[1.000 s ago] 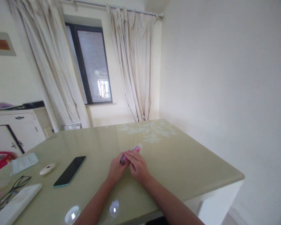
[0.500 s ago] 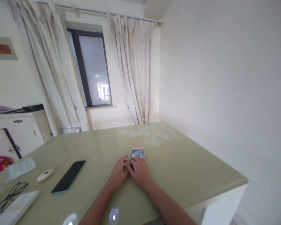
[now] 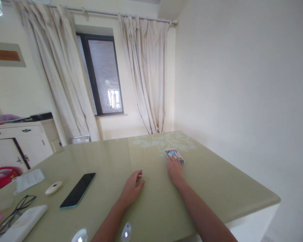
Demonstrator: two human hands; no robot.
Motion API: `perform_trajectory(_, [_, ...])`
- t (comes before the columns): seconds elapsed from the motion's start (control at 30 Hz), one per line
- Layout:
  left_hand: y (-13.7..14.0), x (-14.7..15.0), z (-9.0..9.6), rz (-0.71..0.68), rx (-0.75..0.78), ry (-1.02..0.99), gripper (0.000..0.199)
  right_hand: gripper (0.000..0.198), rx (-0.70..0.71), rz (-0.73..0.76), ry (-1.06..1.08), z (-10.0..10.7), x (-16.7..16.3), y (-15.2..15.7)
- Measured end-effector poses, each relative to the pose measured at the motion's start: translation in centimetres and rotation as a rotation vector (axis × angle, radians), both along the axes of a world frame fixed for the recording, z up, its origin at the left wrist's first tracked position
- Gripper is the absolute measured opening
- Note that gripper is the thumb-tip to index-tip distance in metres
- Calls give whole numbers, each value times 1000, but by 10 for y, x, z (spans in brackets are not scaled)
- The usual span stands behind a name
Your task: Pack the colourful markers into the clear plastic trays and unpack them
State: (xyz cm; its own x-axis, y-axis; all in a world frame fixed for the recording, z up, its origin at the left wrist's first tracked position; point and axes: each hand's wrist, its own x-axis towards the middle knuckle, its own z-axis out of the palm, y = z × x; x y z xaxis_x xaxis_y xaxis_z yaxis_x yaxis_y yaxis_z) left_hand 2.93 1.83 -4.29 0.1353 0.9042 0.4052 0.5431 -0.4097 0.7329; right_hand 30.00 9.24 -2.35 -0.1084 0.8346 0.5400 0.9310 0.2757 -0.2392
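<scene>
A small flat pack of crayons or markers (image 3: 177,155), with a row of coloured tips and a printed label, lies on the green tabletop right of centre. My right hand (image 3: 174,168) is closed over its near edge, fingers on top; the thumb is hidden. To the left, my left hand (image 3: 133,185) rests at the table surface, holding nothing, with loosely curled fingers and the thumb apart. It is well away from the pack.
Left of my hands lie a dark-screened phone (image 3: 78,190), a white oval object (image 3: 54,188), a face mask (image 3: 29,180), glasses (image 3: 15,212) and a white slab-like object (image 3: 22,224). The tabletop (image 3: 217,181) ends near the wall on the right.
My right hand has moved right and farther away, and the pack has moved with it and turned slightly. My hands, close together before, are now apart; the left has shifted little.
</scene>
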Motion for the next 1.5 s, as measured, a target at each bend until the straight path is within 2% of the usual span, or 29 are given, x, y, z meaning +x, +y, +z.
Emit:
perform_trajectory(0.1, [-1,2,5,-11,14,32,34,45,34,83,-24,2,-7,-12])
perform_trajectory(0.2, [-3,4,12,-16,32,72,24,26,44,217,-48,7,-28,-29])
perform_trajectory(0.3, [-6,7,17,9,59,110,17,13,-19,249,-38,9,-45,-41])
perform_trajectory(0.4, [-8,7,20,54,79,130,23,9,-100,245,-14,8,-51,-45])
perform_trajectory(0.6, [-7,5,19,141,80,125,38,22,-134,170,62,1,-41,-34])
perform_trajectory(0.8, [-8,4,18,140,59,162,47,38,-163,137,86,-4,-40,-29])
perform_trajectory(0.93, [-11,6,19,115,57,197,50,31,-118,101,120,3,-36,-30])
perform_trajectory(1.03, [-11,7,19,112,60,214,49,25,-16,-17,153,9,-19,-26])
perform_trajectory(1.1, [-9,7,18,121,58,218,49,35,58,-183,138,8,-3,-19])
perform_trajectory(1.17, [-7,7,17,129,56,220,49,49,10,-327,95,5,12,-10])
perform_trajectory(1.23, [-6,7,16,133,53,225,49,57,-112,-392,58,2,22,-3])
perform_trajectory(1.33, [-5,8,16,138,51,229,49,61,-226,-393,16,1,20,0])
perform_trajectory(1.43, [-7,10,19,142,57,222,40,60,-235,-370,-3,5,-2,-12])
perform_trajectory(1.5, [-9,10,23,122,74,216,28,60,-217,-318,-12,8,-23,-25])
